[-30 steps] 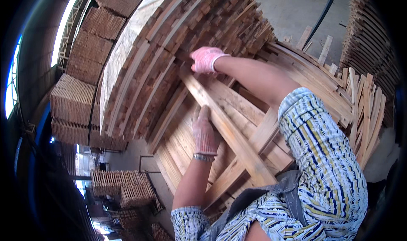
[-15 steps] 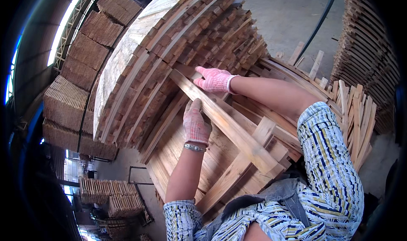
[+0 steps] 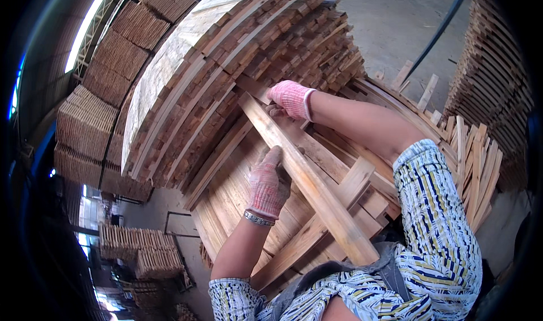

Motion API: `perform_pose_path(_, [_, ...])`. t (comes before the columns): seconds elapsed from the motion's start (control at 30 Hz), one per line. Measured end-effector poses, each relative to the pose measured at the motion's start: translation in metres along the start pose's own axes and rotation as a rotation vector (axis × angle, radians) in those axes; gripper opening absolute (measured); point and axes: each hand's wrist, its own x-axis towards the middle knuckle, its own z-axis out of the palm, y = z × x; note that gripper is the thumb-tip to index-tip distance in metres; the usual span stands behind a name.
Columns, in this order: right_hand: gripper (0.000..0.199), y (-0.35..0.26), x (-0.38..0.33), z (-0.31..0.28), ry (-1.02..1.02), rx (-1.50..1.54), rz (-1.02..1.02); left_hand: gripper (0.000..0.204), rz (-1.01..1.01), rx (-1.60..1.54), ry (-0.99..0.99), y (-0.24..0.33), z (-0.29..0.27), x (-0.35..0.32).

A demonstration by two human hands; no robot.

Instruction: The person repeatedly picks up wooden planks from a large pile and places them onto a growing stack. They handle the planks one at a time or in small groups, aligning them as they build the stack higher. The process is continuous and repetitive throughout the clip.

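A long pale wooden board [image 3: 308, 179] slants from the stack toward my body. My left hand [image 3: 268, 188], in a pink-and-white knit glove with a bracelet at the wrist, is closed on its left edge, thumb along the top. Just right of that board's far part, my right hand [image 3: 294, 99], gloved alike, has its fingers curled against a darker reddish board [image 3: 300, 133]; their tips are partly hidden. Below the long board lie a crosswise wooden batten [image 3: 302, 239] and a surface of wide planks [image 3: 226, 199].
A big stack of short wooden pieces [image 3: 226, 66] rises just beyond my hands. Loose strips [image 3: 472, 163] lean at the right, near another tall stack [image 3: 483, 72]. More piled timber [image 3: 113, 69] stands at the far left, with bundles [image 3: 138, 247] lower down.
The long board's near end has come closer to my body. My right hand's fingers, stretched out before, are now curled. My left hand has shifted slightly right and nearer me, along the board.
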Motion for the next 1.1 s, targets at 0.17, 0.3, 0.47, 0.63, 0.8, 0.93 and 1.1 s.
perform_pose_path(0.17, [0.029,-0.009,-0.005,0.038,-0.093,0.073,0.066,0.027,-0.065,-0.063,0.110,-0.015,-0.032,0.017])
perform_pose_path(0.3, [0.020,-0.013,-0.014,-0.003,-0.079,-0.202,-0.014,0.031,-0.041,0.071,0.042,-0.009,0.001,0.027])
perform_pose_path(0.47, [0.020,-0.120,-0.060,0.017,-0.096,-0.073,0.318,0.024,0.025,0.148,0.152,0.002,-0.013,0.059])
perform_pose_path(0.63, [0.060,-0.174,-0.125,0.011,0.008,-0.277,0.336,0.032,-0.076,0.085,0.147,0.004,0.024,0.021])
perform_pose_path(0.8, [0.093,-0.242,-0.200,0.010,-0.339,-0.622,0.464,0.030,-0.090,0.118,0.233,-0.033,0.004,0.007])
perform_pose_path(0.93, [0.084,-0.282,-0.259,0.010,-0.388,-0.748,0.284,0.036,0.050,-0.231,-0.099,-0.009,0.016,-0.052])
perform_pose_path(1.1, [0.067,-0.276,-0.264,0.021,-0.361,-0.704,0.254,0.031,0.057,-0.211,0.190,0.012,-0.044,-0.076])
